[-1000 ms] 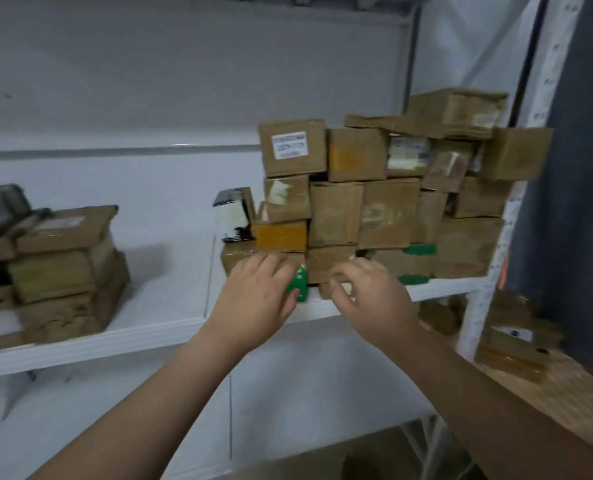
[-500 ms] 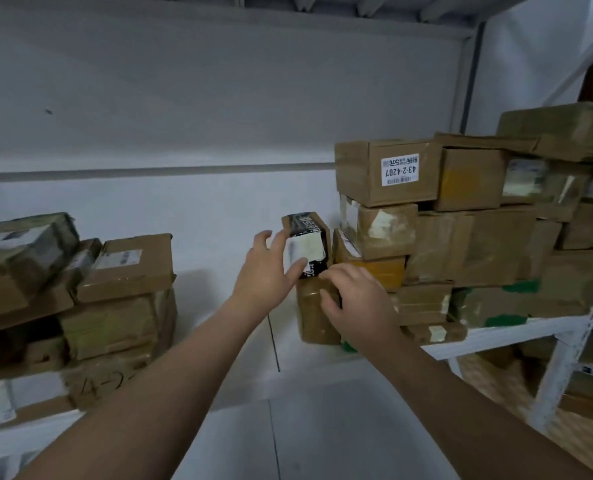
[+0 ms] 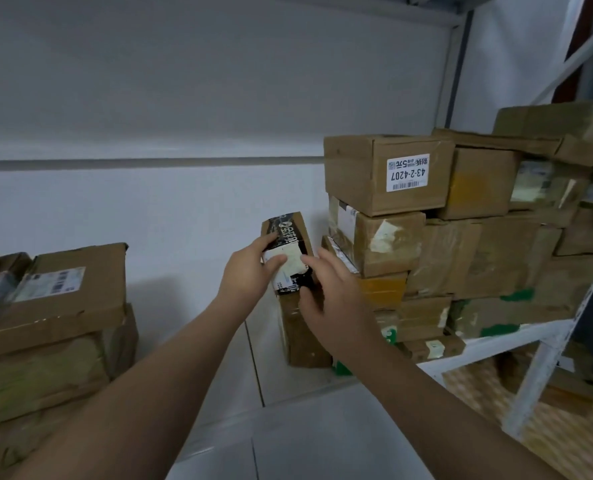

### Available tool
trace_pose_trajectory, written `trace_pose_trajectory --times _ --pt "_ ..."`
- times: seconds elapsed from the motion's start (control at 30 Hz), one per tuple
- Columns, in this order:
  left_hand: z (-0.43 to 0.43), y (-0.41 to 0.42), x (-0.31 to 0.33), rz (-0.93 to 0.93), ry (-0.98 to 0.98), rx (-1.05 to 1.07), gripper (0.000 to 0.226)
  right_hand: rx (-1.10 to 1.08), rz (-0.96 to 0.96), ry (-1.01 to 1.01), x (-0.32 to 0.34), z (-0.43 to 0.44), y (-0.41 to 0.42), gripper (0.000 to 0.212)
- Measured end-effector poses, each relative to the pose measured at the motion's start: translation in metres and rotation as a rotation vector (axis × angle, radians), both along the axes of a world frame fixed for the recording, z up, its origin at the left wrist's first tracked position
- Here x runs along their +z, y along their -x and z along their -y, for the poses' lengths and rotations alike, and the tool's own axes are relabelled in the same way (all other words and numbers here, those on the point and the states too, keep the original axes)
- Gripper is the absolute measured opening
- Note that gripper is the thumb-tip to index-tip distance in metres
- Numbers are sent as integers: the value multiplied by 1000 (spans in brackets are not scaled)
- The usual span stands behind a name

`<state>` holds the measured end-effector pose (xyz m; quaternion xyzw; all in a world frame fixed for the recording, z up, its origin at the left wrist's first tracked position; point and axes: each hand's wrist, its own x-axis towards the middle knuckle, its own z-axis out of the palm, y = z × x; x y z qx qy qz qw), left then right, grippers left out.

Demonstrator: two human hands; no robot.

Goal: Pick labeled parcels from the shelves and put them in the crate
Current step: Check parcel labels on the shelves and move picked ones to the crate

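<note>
Two bare hands meet on one small black-taped parcel (image 3: pixel 290 242), which stands upright on top of a taller brown box (image 3: pixel 303 336) on the white shelf (image 3: pixel 225 362); the left hand (image 3: pixel 250 270) grasps the parcel from its left side, fingers curled over the upper edge onto the black tape and thumb laid across the white label on the front; the right hand (image 3: pixel 338 306) comes in from the other side with its fingers stretched out, the forefinger touching the same white label and the thumb low against the parcel's black lower band; the hand is blurred, and whether it pinches the parcel or only touches it I cannot tell; just beyond the right hand's knuckles rises a wall of cartons (image 3: pixel 478 258), stacked several high, some patched with pale tape and some with green; above that hand and a little further right sits a labelled carton (image 3: pixel 364 174) at the top of the stack, its white sticker reading 43-2-4207 upside down; right behind the right hand an orange-faced box (image 3: pixel 383 291) shows; well away to the left of the left hand, past a bare stretch of shelf, lies another pile of parcels (image 3: pixel 56 306), the top one flat with a printed label facing up; both forearms reach up from the bottom of the view toward the held parcel.
</note>
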<state>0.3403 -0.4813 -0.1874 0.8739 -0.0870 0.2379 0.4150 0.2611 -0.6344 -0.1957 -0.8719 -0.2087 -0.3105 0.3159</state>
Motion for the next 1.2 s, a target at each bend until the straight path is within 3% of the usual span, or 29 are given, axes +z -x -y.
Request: trace_pose_trajectory --times 0.13,0.3,0.5,0.6,0.67,0.83,0.97,1.03,1.2 --pt "-10 5 -4 -30 135 -44 32 -25 -101 96 21 -26 -23 59" --pt "-19 19 -1 -153 532 -89 28 -197 -202 229 19 -50 -57 70" --pt "-35 25 -9 -131 403 -41 20 -320 -36 175 11 -54 -79 64" --pt "-43 33 -11 -59 356 11 28 -152 170 104 6 -52 -77 57" --pt "-47 44 -15 -17 394 56 43 38 230 -45 2 -52 -65 58" --pt "-51 80 -23 -74 769 29 81 449 -154 -589 4 -53 -32 52" --pt "-39 100 -13 -173 1144 -259 72 615 -318 -810 9 -52 -16 43" --pt "-34 105 -5 -122 1154 -282 68 604 -339 -838 12 -51 -13 39" --pt "-40 106 8 1 885 -120 54 535 -552 -791 12 -42 -13 28"
